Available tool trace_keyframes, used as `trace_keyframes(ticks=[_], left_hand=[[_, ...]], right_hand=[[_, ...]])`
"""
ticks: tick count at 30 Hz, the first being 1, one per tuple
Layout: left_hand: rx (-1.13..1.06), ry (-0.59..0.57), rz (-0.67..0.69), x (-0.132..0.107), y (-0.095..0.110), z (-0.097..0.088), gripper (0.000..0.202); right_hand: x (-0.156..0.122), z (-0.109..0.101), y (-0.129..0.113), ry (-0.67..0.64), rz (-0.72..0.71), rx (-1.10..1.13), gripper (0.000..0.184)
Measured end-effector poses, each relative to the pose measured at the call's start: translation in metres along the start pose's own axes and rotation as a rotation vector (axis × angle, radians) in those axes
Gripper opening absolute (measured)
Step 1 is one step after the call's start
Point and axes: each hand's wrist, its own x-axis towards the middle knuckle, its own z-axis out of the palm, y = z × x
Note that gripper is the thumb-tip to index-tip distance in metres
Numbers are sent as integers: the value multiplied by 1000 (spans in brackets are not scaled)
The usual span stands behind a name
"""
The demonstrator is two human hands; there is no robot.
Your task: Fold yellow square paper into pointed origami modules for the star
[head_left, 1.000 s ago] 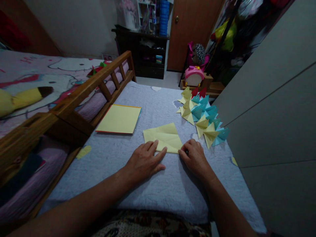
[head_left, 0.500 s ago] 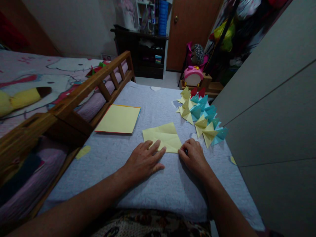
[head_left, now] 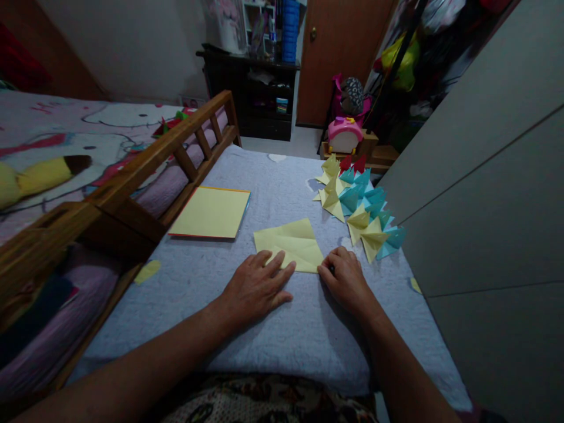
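Paper [head_left: 293, 239], pale yellow, thin and creased, lies as a flat, irregular four-sided piece on the pale blue-grey patterned cloth [head_left: 282, 343], between and just forward of the person's hands. Left hand [head_left: 258, 286]: palm down, fingers spread rather than clasped, the fingertips resting on the paper's near-left portion, with the thumb apart on the cloth. Right hand [head_left: 346, 279]: fingers curled, thumb and forefinger drawn together at the near-right corner; whether the corner is caught between them cannot be told. The paper's far portion extends beyond both hands, uncovered. Left of it, well apart from the fingers, lies a square stack of coloured paper sheets [head_left: 211, 212], yellow uppermost. Right and beyond stand pointed folded-paper pieces [head_left: 373, 239] in yellow, turquoise and red.
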Motion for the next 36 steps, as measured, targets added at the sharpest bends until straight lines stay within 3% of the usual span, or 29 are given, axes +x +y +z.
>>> trace_keyframes(ticks=[9,20,28,36], left_hand=[[8,79,41,1,0,4,53],[-31,20,169,2,-4,5,63],[-49,-5,134,1,-7,7,67],[-65,9,129,0,-7,11,66]], right_hand=[[1,2,12,22,-37,65,11],[-6,4,7,70,-8,-29,9],[-6,-4,17,58,-28,77,15],[-11,-8,10,21,-30,133,6]])
